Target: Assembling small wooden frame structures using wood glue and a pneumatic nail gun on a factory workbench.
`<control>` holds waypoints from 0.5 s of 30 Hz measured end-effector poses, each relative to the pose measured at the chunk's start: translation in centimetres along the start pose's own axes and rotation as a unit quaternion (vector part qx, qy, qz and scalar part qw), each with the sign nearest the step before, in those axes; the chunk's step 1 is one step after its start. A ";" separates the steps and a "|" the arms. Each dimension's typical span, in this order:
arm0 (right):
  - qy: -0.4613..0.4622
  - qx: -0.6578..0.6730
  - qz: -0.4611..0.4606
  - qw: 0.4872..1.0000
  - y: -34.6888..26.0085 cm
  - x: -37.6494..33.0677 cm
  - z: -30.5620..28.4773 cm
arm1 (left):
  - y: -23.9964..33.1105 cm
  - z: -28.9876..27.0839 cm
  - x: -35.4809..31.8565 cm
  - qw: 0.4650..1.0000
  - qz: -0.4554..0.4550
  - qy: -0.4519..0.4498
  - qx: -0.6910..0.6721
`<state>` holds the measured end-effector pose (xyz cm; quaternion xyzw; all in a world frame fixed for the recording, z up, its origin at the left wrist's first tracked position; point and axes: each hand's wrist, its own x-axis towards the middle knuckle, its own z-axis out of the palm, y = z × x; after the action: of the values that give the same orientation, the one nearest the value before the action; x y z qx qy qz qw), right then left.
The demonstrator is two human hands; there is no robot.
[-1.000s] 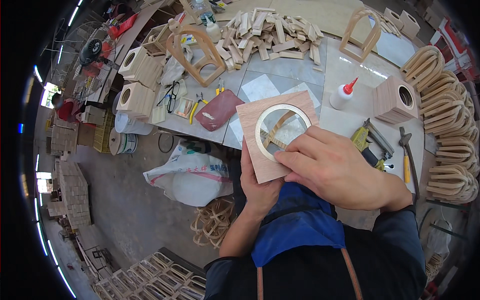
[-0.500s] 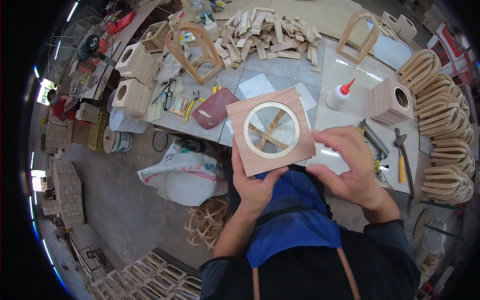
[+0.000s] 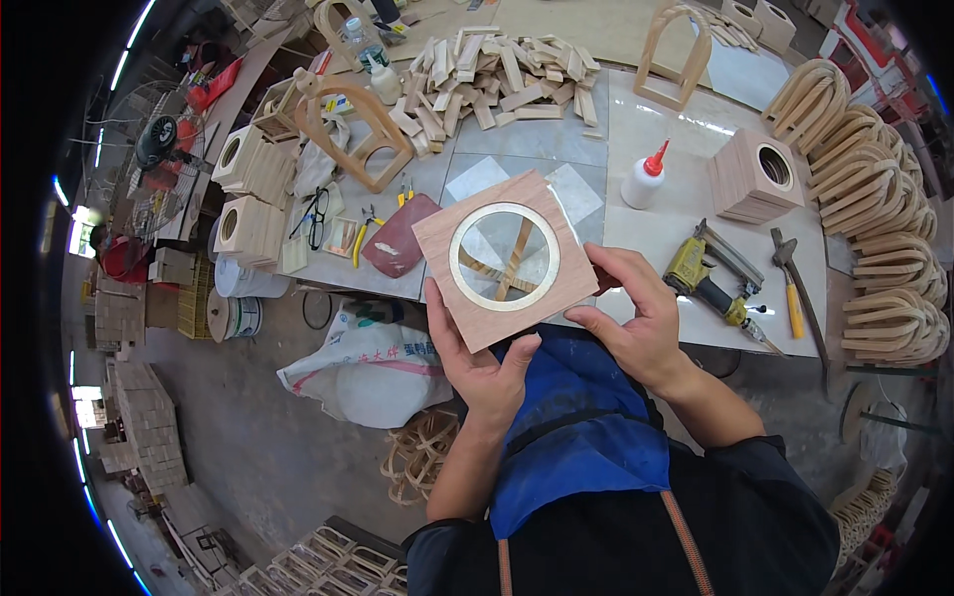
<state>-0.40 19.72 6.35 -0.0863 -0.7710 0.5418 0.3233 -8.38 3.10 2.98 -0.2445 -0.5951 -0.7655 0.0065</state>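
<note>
A square wooden panel with a round, pale-rimmed hole is held up tilted in front of me, above the bench's near edge. Two crossed wooden strips show through the hole. At the panel's lower left, my left hand grips it, thumb on the near edge and most fingers hidden beneath. My right hand is closed about the right corner, fingertips behind it and thumb by the near edge. Beyond the right hand lies a green nail gun. A white glue bottle with a red cap stands farther back.
Small wooden pieces are heaped at the back. Arched wooden frames stand on the bench, with bent hoops stacked along the right. A wooden box, a hammer, yellow pliers and a maroon pad lie around.
My right hand has moved in from beside the panel and closed on its right corner. Most of the bench has shifted left in view, and the nail gun shows more fully.
</note>
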 end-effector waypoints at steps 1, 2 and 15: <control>0.000 0.001 0.001 1.000 0.1 -0.1 0.1 | -0.1 -0.1 -0.1 1.000 0.000 0.000 0.001; 0.001 -0.002 -0.007 1.000 0.3 -0.2 0.2 | -0.2 -0.1 -0.3 1.000 0.001 0.004 -0.008; 0.022 0.001 -0.022 1.000 0.5 -0.6 0.3 | -0.1 -0.4 -0.5 0.999 -0.034 0.020 0.006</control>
<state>-0.22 19.39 5.58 -0.0814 -0.7647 0.5334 0.3522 -8.09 2.62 2.66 -0.2087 -0.6078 -0.7661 -0.0065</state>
